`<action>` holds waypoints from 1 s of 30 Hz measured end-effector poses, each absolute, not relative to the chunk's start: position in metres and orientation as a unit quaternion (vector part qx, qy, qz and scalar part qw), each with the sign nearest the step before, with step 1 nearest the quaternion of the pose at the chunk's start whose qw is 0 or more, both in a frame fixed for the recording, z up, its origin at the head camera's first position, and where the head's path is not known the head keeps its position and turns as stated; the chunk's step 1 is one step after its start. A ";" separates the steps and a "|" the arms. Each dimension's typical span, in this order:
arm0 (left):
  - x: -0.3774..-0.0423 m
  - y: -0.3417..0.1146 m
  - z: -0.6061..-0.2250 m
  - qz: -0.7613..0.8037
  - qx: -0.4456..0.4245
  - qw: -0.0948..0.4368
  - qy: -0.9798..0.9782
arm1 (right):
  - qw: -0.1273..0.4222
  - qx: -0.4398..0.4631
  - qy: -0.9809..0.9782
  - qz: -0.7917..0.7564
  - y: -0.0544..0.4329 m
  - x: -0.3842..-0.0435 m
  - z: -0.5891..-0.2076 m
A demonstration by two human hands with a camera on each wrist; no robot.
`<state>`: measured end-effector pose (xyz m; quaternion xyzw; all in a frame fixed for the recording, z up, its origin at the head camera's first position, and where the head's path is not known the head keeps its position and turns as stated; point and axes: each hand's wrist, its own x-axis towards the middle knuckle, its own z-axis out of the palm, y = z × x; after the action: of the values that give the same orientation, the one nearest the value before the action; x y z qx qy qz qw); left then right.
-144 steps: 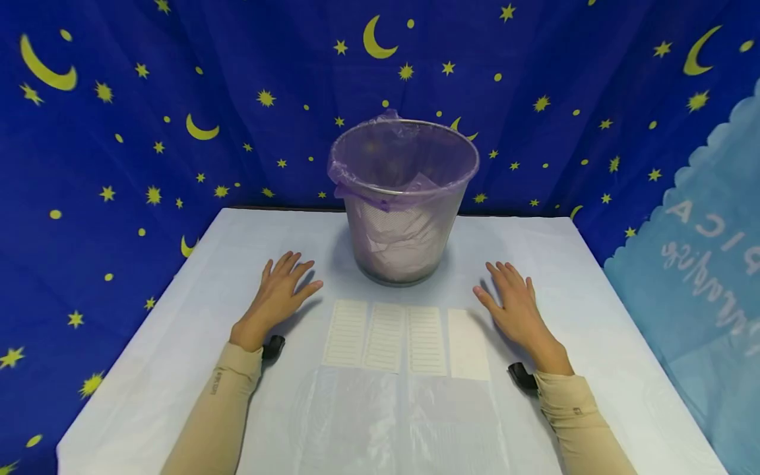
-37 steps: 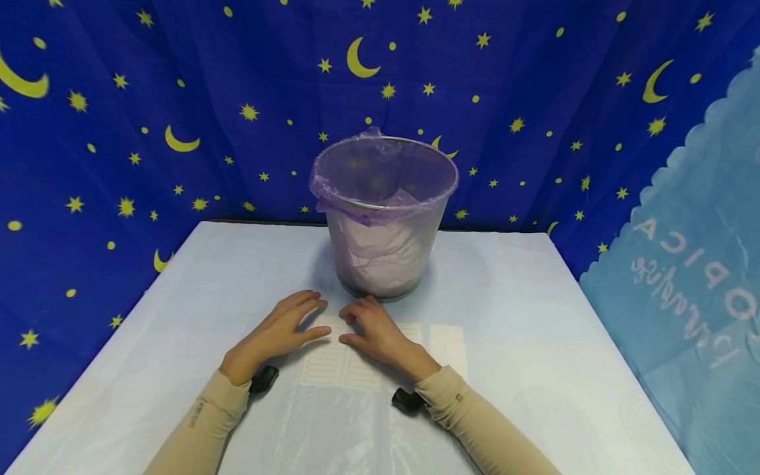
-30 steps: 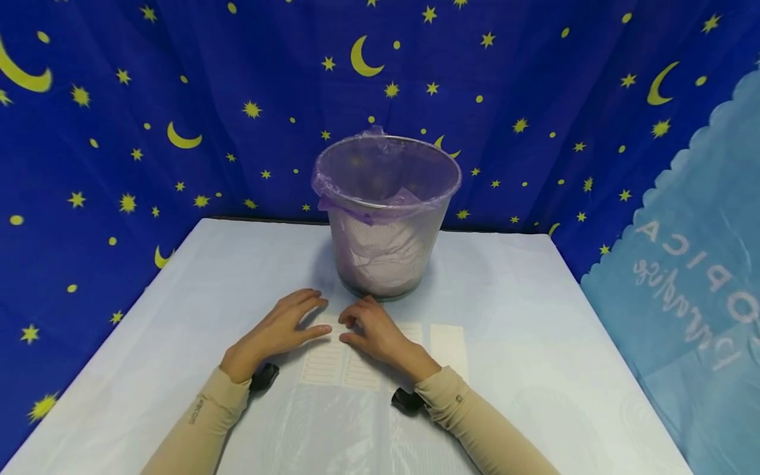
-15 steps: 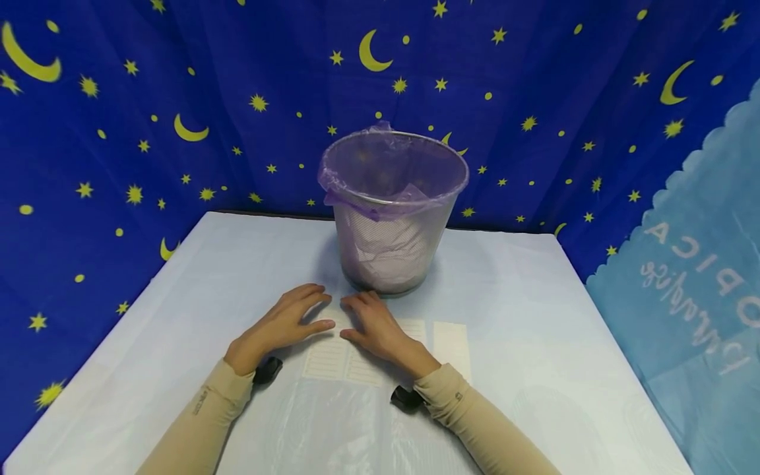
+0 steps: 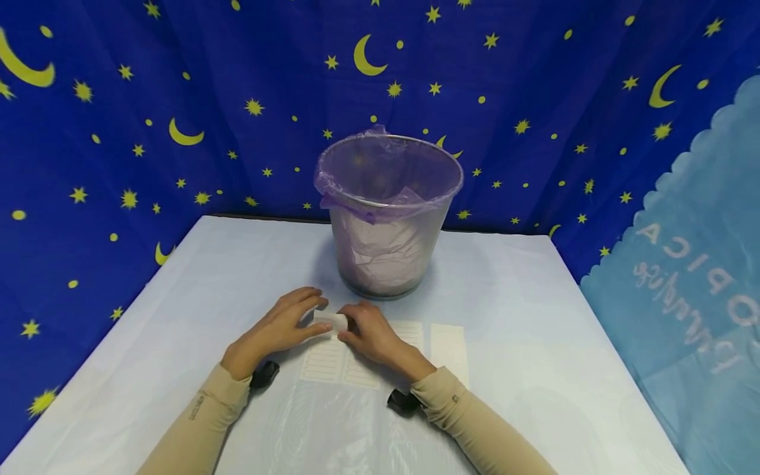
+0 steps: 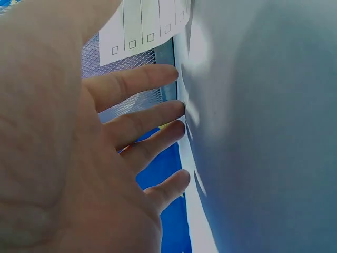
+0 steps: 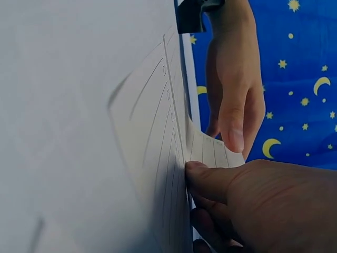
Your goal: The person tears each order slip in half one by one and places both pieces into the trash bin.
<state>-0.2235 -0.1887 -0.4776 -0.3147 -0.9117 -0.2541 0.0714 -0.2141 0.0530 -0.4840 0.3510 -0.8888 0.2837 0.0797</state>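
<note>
Lined paper slips with small checkboxes lie in a row on the white table. My right hand pinches the edge of a lined slip between thumb and fingers. That slip's far end bends up off the table, in front of the left palm; the right wrist view also shows the lifted slip. My left hand stands beside it, thumb and fingers spread. In the left wrist view its fingers are fairly straight, tips at the table surface. Whether the left thumb touches the slip I cannot tell.
Behind the hands stands a mesh wastebasket lined with a purple plastic bag. Another slip, seemingly blank, lies right of the right wrist. A star-patterned blue curtain closes off the back of the table.
Both hands came inward from either side of the slips. In the last half second my right fingers raised one slip's far end from the table; the left hand stayed nearly in place.
</note>
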 end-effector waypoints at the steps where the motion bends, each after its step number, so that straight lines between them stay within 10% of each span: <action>1: -0.224 -0.189 -0.478 -0.255 -0.314 0.073 -0.912 | 0.078 0.347 -0.888 0.292 0.053 -0.214 -0.484; 30: -0.233 -0.188 -0.476 -0.317 -0.387 0.193 -0.844 | 0.102 0.169 -0.837 0.511 0.069 -0.211 -0.481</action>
<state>-0.2333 -0.1875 -0.4761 -0.3872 -0.8441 -0.3165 0.1932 -0.2107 0.0687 -0.4814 0.1686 -0.8369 0.5107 0.1016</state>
